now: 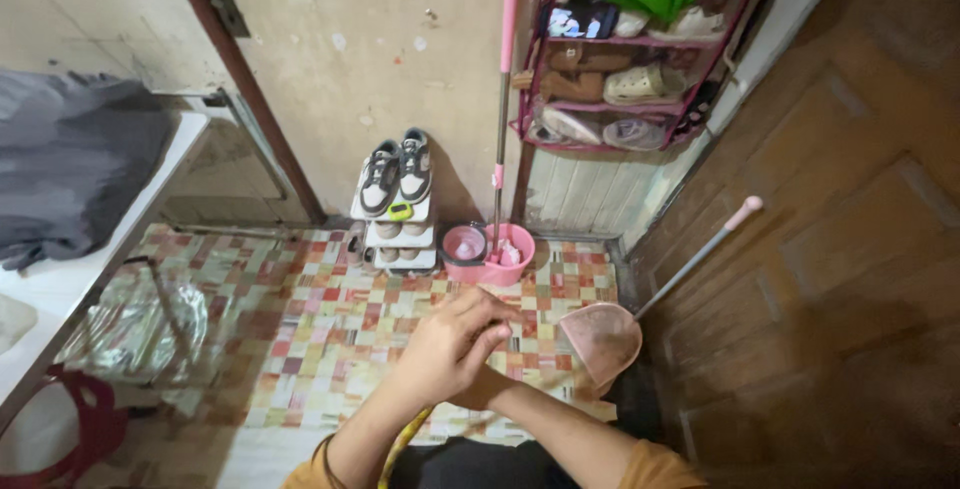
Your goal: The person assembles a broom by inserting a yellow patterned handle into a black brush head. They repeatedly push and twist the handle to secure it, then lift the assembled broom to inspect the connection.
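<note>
Above patterned floor (pixel 300 329), clasped hands (pixel 455 349)

Floor (pixel 300 339): multicoloured checked tiles.
On it, beyond the hands (pixel 450 349): pink mop bucket (pixel 488 254), white shoe stand (pixel 395 239).
Right of hands: pink dustpan (pixel 600 341).

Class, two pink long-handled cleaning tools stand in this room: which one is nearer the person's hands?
The pink dustpan leaning on the wooden door, just right of the hands. The pink mop bucket with its upright pole stands farther off, against the wall.

Two hands (pixel 455 349) are showing, pressed together. One pink dustpan (pixel 601 341), one pink mop bucket (pixel 489 253) and one pink mop handle (pixel 506 79) are standing far off. Two sneakers (pixel 397 171) are sitting on one small white rack (pixel 397 239), and one tall shoe shelf (pixel 628 59) is hanging far right.
</note>
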